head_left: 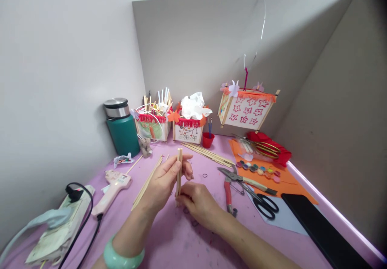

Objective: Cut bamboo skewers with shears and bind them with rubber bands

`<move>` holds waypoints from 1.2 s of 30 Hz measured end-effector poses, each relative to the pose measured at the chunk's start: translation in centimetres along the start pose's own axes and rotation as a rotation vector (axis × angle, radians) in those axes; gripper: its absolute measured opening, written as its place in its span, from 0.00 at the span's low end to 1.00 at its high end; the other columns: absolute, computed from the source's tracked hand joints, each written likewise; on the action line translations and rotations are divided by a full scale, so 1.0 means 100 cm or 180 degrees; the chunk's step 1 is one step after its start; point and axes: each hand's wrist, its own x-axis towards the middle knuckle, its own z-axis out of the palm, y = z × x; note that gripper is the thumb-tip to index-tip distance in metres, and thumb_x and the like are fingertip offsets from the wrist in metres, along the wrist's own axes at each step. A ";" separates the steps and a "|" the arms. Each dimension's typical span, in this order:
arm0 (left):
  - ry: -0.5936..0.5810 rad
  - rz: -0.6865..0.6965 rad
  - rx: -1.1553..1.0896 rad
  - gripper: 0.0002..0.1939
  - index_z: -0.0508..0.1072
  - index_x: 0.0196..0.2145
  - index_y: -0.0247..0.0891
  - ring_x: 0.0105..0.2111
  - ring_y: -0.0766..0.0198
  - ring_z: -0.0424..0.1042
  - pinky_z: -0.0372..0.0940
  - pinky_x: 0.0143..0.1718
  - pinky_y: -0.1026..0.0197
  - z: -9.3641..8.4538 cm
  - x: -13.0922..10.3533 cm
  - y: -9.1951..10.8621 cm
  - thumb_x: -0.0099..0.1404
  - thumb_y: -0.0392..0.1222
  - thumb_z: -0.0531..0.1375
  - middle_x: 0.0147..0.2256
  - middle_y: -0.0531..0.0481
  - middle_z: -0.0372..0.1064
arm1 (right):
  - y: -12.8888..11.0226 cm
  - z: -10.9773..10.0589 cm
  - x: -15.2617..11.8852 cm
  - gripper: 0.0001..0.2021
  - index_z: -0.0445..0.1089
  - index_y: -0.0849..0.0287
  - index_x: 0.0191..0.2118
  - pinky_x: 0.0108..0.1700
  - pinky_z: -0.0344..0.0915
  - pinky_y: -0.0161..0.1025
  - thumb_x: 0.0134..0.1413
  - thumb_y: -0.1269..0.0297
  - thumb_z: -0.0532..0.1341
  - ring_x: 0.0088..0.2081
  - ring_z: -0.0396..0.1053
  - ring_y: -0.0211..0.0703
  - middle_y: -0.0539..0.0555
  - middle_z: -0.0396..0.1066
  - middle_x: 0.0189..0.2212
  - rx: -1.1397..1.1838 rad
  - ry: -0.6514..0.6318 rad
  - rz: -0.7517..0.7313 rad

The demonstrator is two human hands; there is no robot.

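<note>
A few short wooden sticks (179, 174) stand upright side by side, held just above the pink table (169, 236). My left hand (165, 178) is closed around their upper part, thumb across the front and fingers behind. Lower down, my right hand (195, 200) pinches the bottom end of the same sticks. Small dark rings lie on the table near my right hand, partly covered by it. A green bangle is on my left wrist.
Left are a glue gun (113, 188), power strip (60, 224) and green flask (122, 132). Loose sticks (208, 153) lie behind my hands. Right are pliers (228, 192), scissors (261, 204), paints (260, 170) and a black phone (320, 228). A paper lantern (246, 110) hangs behind.
</note>
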 end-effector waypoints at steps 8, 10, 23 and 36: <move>0.0291 0.0028 -0.0064 0.13 0.69 0.45 0.36 0.26 0.67 0.59 0.57 0.33 0.63 0.002 0.000 -0.001 0.65 0.43 0.53 0.26 0.52 0.60 | -0.001 0.001 0.000 0.07 0.69 0.61 0.27 0.31 0.56 0.30 0.52 0.74 0.56 0.27 0.64 0.35 0.49 0.68 0.25 -0.0083 -0.0034 0.0091; 0.0343 0.0083 -0.0084 0.14 0.68 0.47 0.36 0.25 0.68 0.57 0.57 0.34 0.62 0.002 0.000 -0.002 0.65 0.42 0.53 0.26 0.52 0.59 | -0.002 0.001 0.001 0.07 0.70 0.61 0.27 0.31 0.56 0.30 0.52 0.74 0.56 0.28 0.64 0.35 0.50 0.68 0.25 -0.0149 -0.0021 0.0086; 0.0306 0.0143 -0.0249 0.11 0.70 0.42 0.36 0.24 0.70 0.54 0.52 0.27 0.65 0.003 0.001 -0.002 0.65 0.41 0.53 0.26 0.53 0.55 | 0.001 -0.001 0.001 0.06 0.71 0.60 0.28 0.31 0.57 0.30 0.52 0.72 0.57 0.27 0.65 0.35 0.49 0.70 0.25 -0.0291 -0.0075 0.0013; 0.0500 0.0291 -0.0351 0.11 0.70 0.43 0.36 0.24 0.70 0.53 0.52 0.27 0.65 0.006 0.001 -0.004 0.64 0.41 0.55 0.26 0.53 0.56 | -0.002 -0.002 0.002 0.06 0.69 0.61 0.26 0.31 0.56 0.30 0.50 0.74 0.57 0.27 0.64 0.35 0.50 0.69 0.25 -0.0241 -0.0106 -0.0032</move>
